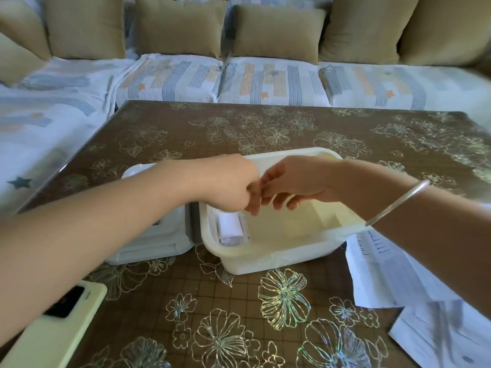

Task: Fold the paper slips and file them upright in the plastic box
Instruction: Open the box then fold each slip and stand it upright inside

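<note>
Head view: left hand and right hand meet, fingers curled, hold unclear, over one plastic box with folded slips; handwriting on sheets unreadable.

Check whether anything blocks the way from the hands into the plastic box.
Nothing visible does. The left hand and right hand meet above the open box; its lid lies beside it, and filed slips occupy only its left end.

We cannot tell whether the left hand and right hand pinch anything where their fingers meet, and the right forearm covers part of the loose paper slips.
</note>
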Motion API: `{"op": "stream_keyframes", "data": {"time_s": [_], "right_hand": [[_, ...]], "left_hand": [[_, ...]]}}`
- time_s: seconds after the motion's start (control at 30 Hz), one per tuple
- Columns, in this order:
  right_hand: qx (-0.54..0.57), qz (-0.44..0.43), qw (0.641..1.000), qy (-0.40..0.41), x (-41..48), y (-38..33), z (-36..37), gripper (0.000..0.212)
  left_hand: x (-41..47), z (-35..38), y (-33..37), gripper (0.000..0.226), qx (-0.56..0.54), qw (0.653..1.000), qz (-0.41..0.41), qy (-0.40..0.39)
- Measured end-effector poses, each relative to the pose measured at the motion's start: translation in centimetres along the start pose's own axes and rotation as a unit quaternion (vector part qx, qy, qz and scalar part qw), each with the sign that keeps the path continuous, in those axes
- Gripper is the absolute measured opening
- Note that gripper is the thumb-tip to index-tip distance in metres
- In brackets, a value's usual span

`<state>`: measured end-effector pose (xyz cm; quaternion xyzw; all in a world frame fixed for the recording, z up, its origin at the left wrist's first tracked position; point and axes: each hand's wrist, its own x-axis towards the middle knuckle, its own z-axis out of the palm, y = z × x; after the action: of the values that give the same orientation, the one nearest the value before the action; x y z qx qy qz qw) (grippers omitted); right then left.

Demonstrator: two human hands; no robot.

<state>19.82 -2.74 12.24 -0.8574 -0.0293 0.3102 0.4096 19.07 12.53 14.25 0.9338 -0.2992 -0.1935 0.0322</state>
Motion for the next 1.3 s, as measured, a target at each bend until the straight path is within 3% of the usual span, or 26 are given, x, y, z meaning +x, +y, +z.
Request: {"op": "stream_keyframes", "data": {"time_s": [0.13,0.23,0.3,0.37,0.4,0.5,0.57,0.63,0.7,0.77,0.83,0.93,1.0,1.13,1.23,1.3], "right_hand": [[0.013,-0.052,0.989,0.141,-5.5,1.0,-0.7,0.007],[0.075,-0.102,0.964,0.235,-10.5,3.6,-1.1,0.006],[0.134,-0.12,0.936,0.302,-14.0,6.7,-0.8,0.003],[0.15,-0.106,0.911,0.37,-15.9,10.5,0.6,0.008],[0.105,-0.083,0.901,0.412,-16.6,13.0,1.8,0.012],[-0.136,-0.017,0.843,0.52,-17.3,19.6,5.8,0.013],[-0.245,-0.006,0.808,0.537,-18.3,23.0,7.4,0.014],[-0.285,0.041,0.801,0.525,-19.4,25.9,8.1,0.036],[-0.303,0.098,0.806,0.499,-20.4,27.7,8.4,0.061],[-0.296,0.116,0.816,0.483,-20.9,28.6,8.7,0.066],[-0.295,0.083,0.814,0.493,-21.1,28.9,9.0,0.055],[-0.334,0.023,0.769,0.544,-21.1,28.7,9.6,0.028],[-0.323,-0.018,0.762,0.56,-21.0,28.6,10.1,0.019],[-0.274,-0.101,0.788,0.542,-21.0,28.3,11.1,0.016],[-0.215,-0.13,0.806,0.535,-21.2,27.2,12.3,0.015],[-0.171,-0.146,0.821,0.524,-21.2,26.1,13.2,0.017]], "left_hand": [[-1.3,0.3,2.6,0.042,-0.083,0.985,0.011,0.154],[-2.8,1.9,5.0,0.041,-0.138,0.938,0.04,0.316],[-3.6,4.0,7.4,0.039,-0.174,0.907,0.083,0.375],[-3.6,6.4,10.0,0.036,-0.2,0.908,0.129,0.346],[-3.4,7.9,11.7,0.036,-0.214,0.918,0.152,0.298],[-2.1,12.5,15.5,0.033,-0.244,0.937,0.189,0.163],[-1.0,15.2,17.1,0.033,-0.243,0.943,0.197,0.117],[-0.1,17.1,18.1,0.037,-0.236,0.946,0.196,0.101],[0.4,18.3,18.7,0.042,-0.221,0.949,0.198,0.107],[0.7,19.0,19.0,0.047,-0.196,0.954,0.195,0.112],[1.0,19.1,19.0,0.048,-0.188,0.959,0.181,0.109],[1.4,18.5,18.8,0.049,-0.196,0.961,0.167,0.103],[1.5,18.2,18.8,0.049,-0.197,0.962,0.158,0.102],[0.7,18.2,19.1,0.058,-0.183,0.963,0.159,0.116],[-1.2,18.9,19.1,0.063,-0.151,0.955,0.172,0.189],[-2.8,19.6,18.5,0.052,-0.143,0.941,0.181,0.249]]}}
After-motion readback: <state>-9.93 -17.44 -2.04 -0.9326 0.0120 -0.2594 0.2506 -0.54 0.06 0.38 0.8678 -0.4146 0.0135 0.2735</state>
